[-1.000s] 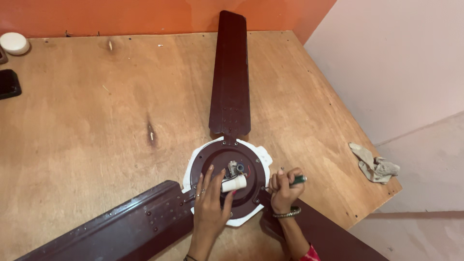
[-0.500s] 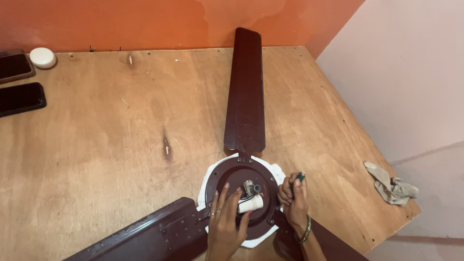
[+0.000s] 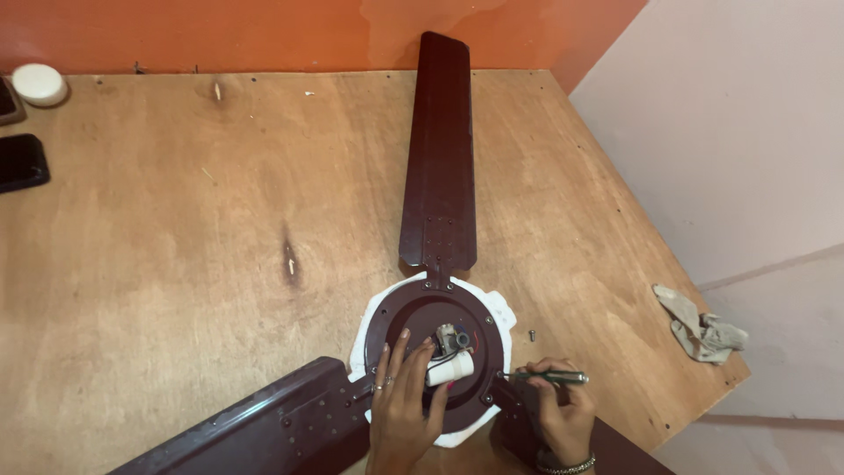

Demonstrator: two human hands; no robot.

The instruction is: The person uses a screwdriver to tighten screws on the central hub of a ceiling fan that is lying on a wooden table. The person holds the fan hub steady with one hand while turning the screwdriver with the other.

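Note:
A dark brown ceiling fan lies on a plywood table (image 3: 176,264). Its round motor hub (image 3: 413,321) sits on a white base, with one blade (image 3: 440,149) pointing away from me and another blade (image 3: 255,431) running to the lower left. My left hand (image 3: 403,405) rests flat on the hub, fingers next to a white cylindrical part (image 3: 450,369) and a small grey fitting at the centre. My right hand (image 3: 563,413) holds a thin green-handled screwdriver (image 3: 549,377), its tip at the hub's right rim.
A loose screw (image 3: 532,335) lies on the table right of the hub. A crumpled rag (image 3: 699,325) sits near the table's right edge. A white round lid (image 3: 37,84) and a black phone (image 3: 19,163) are at the far left. Orange wall behind.
The view has shifted a little. My right hand has turned the screwdriver level, with its tip now at the hub's rim. My left hand stays on the hub.

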